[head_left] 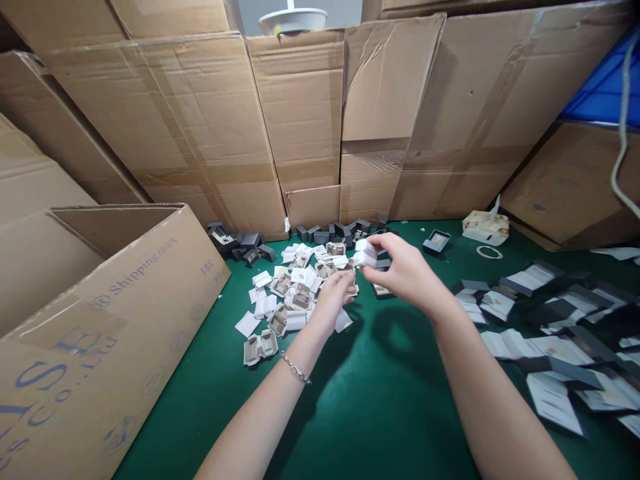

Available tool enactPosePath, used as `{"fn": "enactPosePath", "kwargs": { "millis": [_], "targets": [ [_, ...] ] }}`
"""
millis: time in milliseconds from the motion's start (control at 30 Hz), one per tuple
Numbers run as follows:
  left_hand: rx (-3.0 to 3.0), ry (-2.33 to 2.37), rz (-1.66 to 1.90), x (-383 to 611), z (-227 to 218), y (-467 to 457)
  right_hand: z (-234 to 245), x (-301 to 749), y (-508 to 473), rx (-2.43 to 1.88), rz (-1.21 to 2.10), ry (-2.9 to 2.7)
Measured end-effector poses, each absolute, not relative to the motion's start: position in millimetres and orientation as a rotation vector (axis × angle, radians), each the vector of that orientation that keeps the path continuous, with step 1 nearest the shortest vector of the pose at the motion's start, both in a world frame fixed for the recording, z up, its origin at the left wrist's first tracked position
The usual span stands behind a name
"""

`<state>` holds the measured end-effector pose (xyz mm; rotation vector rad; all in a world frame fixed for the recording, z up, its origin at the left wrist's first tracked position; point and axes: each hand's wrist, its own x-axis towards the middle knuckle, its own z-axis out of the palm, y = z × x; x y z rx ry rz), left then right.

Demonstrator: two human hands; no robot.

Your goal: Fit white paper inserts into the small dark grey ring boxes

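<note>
bare forearms (500, 393) enter at five and seven o'clock; the left hand (331, 297) curls nearly closed, hold unclear; at three, the right hand (397, 267), narrowly parted, pinches a small white boxy card-like piece (365, 253); a light, level pinch should avoid denting.

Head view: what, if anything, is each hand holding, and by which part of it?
The right hand holds a small white piece by its right end, thumb below and fingers above. Whether the left hand holds anything cannot be told.
</note>
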<state>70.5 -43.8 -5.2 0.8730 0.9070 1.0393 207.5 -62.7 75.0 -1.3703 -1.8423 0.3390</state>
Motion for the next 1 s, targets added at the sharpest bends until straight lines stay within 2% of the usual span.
{"fn": "enactPosePath", "kwargs": {
  "millis": [133, 233, 600, 1000],
  "targets": [
    [1.201, 1.181, 0.958, 100, -30, -47, 78, 232, -58, -1.053, 0.881, -1.419],
    [1.377, 1.235, 0.908, 125, -41, -48, 83, 240, -60, -0.875, 1.058, -1.161],
    [1.614, 1.525, 0.898, 175, -55, -26, 85, 240, -58, -0.819, 1.176, -0.954],
    [1.676, 1.403, 1.054, 158, -69, -25, 85, 238, -57, -0.845, 1.181, -0.948]
  ]
}}
